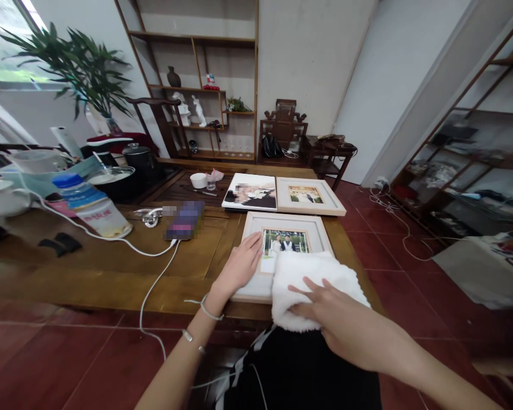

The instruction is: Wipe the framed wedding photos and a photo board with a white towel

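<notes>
L hand (240,262) resting flat on L side of light-wood pic frame (282,221), fingers close together, not clamping. Frame lying face up nr front edge of brown table (196,256), showing photo (293,242) of 2 people outdoors. Behind it, white-edged photo panel (260,199) lying to L; 2nd light frame (330,199) lying just beside panel to R. White fluffy cloth (318,266) covering frame's lower R part, bunching under R hand (340,316), fingers spreading apart; can't tell if pinching cloth.
</notes>
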The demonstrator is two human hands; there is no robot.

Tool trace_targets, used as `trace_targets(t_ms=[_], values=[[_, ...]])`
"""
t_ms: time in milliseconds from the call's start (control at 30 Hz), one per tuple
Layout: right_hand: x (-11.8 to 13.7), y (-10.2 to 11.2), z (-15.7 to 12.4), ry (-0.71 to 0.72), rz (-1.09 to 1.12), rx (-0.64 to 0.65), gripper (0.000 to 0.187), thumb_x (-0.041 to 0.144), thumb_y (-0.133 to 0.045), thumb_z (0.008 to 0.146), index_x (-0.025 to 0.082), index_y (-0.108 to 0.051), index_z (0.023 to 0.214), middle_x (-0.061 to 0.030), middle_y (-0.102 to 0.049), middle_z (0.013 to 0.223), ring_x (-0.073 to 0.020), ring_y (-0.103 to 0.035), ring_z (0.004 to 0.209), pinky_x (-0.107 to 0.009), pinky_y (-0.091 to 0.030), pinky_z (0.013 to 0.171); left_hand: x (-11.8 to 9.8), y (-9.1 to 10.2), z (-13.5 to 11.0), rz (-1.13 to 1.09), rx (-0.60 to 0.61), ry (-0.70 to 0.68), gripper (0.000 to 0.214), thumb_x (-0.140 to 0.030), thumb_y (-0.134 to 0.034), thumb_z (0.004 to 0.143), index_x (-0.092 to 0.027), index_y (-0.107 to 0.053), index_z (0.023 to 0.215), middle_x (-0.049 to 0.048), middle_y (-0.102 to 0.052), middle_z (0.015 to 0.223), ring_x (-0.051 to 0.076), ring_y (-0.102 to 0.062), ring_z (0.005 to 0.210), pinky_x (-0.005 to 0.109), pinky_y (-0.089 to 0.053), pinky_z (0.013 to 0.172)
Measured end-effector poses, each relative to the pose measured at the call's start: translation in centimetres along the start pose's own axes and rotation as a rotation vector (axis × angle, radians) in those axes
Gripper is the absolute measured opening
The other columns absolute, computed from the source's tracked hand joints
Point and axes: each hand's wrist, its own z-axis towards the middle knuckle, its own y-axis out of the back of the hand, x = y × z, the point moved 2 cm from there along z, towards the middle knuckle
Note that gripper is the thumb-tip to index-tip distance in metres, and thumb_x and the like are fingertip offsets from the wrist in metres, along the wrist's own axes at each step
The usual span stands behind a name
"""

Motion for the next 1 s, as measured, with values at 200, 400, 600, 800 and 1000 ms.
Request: trace_targets(t_ms=[200,400,600,800,1000], values=[[-3.2,-1.5,4.0,-0.032,-0.081,-0.172,0.075,-0.004,-0.041,0.064,0.023,-0.052,0.133,-0.0055,-0.039,0.149,-0.0317,-0.025,0.140,-0.057,-0.024,0.110,-0.1,0.2,0.0,0.024,0.034,0.000,0.045,-0.022,-0.031,0.098,-0.016,-0.038,0.142,0.0112,-0.037,0.150,0.023,-0.032,0.139,0.044,-0.039,0.107],[-10.4,-0.2,9.0,-0.081,-0.340,-0.339,0.070,-0.006,-0.043,0.068,0.020,-0.053,0.133,-0.0065,-0.032,0.152,-0.0335,-0.017,0.141,-0.060,-0.016,0.111,-0.1,0.3,0.0,0.017,0.049,-0.008,0.045,-0.024,-0.031,0.099,-0.017,-0.037,0.143,0.0113,-0.036,0.151,0.023,-0.032,0.140,0.045,-0.041,0.106],[-10.8,0.6,10.6,-0.135,-0.310,-0.331,0.072,-0.007,-0.040,0.068,0.019,-0.052,0.134,-0.0074,-0.032,0.152,-0.0392,-0.014,0.141,-0.067,-0.017,0.106,0.1,0.1,0.0,-0.001,0.037,0.003,0.045,-0.024,-0.032,0.098,-0.017,-0.038,0.142,0.0105,-0.036,0.150,0.023,-0.032,0.139,0.045,-0.039,0.107],[-5.1,0.4,6.0,0.036,-0.034,-0.090,0.077,-0.007,-0.038,0.064,0.028,-0.055,0.131,-0.0019,-0.052,0.140,-0.0321,-0.028,0.138,-0.059,-0.028,0.107,0.0,0.1,0.0,-0.016,0.021,0.017,0.046,-0.021,-0.032,0.097,-0.015,-0.038,0.142,0.0109,-0.038,0.150,0.023,-0.033,0.139,0.046,-0.038,0.108],[-1.3,1.5,3.4,0.136,0.184,0.062,0.073,-0.007,-0.036,0.068,0.032,-0.060,0.125,-0.0012,-0.065,0.124,-0.0245,-0.037,0.135,-0.046,-0.033,0.107,-0.1,0.3,-0.1,-0.040,0.027,0.015,0.050,-0.014,-0.034,0.093,-0.017,-0.037,0.143,0.0119,-0.038,0.149,0.023,-0.034,0.138,0.047,-0.037,0.108]])
